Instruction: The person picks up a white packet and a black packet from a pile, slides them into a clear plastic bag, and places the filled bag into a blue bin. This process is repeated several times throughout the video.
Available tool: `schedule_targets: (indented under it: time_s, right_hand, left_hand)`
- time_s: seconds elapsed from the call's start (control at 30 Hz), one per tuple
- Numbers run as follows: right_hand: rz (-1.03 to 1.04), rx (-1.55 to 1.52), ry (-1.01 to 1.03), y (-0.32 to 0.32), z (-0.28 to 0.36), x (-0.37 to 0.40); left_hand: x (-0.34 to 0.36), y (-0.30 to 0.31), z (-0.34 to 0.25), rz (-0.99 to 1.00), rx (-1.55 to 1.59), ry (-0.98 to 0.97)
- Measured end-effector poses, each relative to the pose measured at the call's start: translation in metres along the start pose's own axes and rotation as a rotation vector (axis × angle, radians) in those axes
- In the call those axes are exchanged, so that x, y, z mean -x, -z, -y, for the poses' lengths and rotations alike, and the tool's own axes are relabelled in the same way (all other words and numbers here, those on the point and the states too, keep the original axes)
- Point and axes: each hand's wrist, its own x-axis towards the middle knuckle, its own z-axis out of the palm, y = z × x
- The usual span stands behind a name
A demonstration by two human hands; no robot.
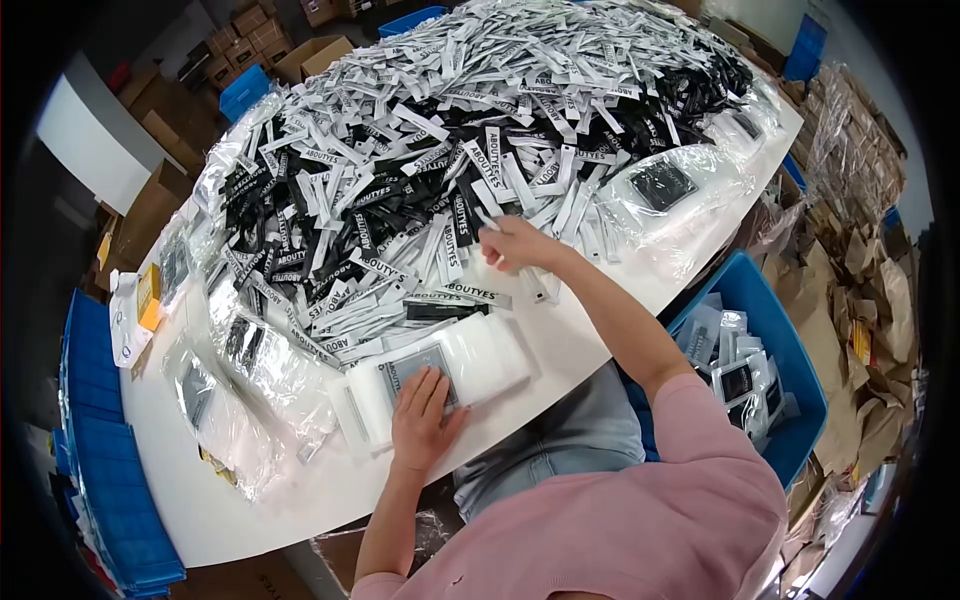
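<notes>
My left hand (425,418) lies flat with its fingers stretched out on a stack of clear plastic bags (490,355). The top bag carries a grey printed panel (412,370), partly covered by my fingers. Farther forward, my right hand (518,245) is closed in a pinch on a slim white packet (487,218) at the near edge of the pile. The pile (440,130) is made of many narrow white and black packets, several printed "ABOUTYES". A few white packets lie on the tabletop below my right wrist.
Loose clear plastic bags (240,400) lie to the left on the white table (230,510), and others (680,200) to the right. A blue bin (790,370) holding filled bags stands by my right side. Blue crates (120,470) line the left edge; brown paper (860,300) heaps at right.
</notes>
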Motion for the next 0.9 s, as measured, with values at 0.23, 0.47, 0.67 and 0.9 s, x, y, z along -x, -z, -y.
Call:
schedule_targets:
  time_s: [0.23,0.47,0.67,0.9]
  right_hand:
    - [-0.594,0.938,0.375,-0.019,0.003,-0.082]
    - [-0.419,0.091,0.308,-0.010,0.038,-0.018]
    - [-0.440,0.098,0.619,-0.058,-0.039,0.074]
    - [-0.321,-0.024,0.510,-0.071,0.005,0.114]
  left_hand:
    - [0.006,0.000,0.006,-0.022,0.099,0.037]
    - [0.010,0.000,0.008,-0.104,0.242,0.250]
    - [-0.014,0.006,0.012,-0.222,0.654,0.758]
    - [-0.047,0.009,-0.024,-0.273,0.119,0.115]
